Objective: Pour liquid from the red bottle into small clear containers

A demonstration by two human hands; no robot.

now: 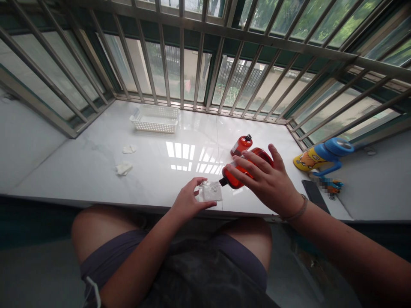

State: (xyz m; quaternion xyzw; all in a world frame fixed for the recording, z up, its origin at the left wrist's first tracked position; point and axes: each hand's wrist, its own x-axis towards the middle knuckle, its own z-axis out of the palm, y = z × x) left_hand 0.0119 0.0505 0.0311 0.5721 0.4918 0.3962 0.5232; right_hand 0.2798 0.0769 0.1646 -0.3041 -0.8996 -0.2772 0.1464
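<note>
Window bars (205, 55): metal grille rising behind the ledge and closing it in on the far side and both ends.
Ledge (96, 145): broad, glossy white surface that mirrors the panes; everything else lies on it.
Legs (105, 239): bare knees and dark shorts of the person, just below the near edge.
Basket (155, 118): white slotted tray at the far side, close to the bars, well apart from the hands.
Cup (324, 156): yellow body with blue lid and blue handle, lying on its side at the right end.
Phone (314, 194): dark slab near the cup, just right of the right wrist.
Right hand (269, 179): fingers wrapped over the large orange bottle (234, 177), tilting it so its dark nozzle points left toward the pad.
Small orange bottle (241, 145): lies just behind the large one, dark cap on.
Left hand (189, 201): thumb and fingertips pinch a small clear packet (211, 191) at the near edge, right at the nozzle.
Wads (123, 168): two crumpled white scraps left of centre, apart from both hands.
</note>
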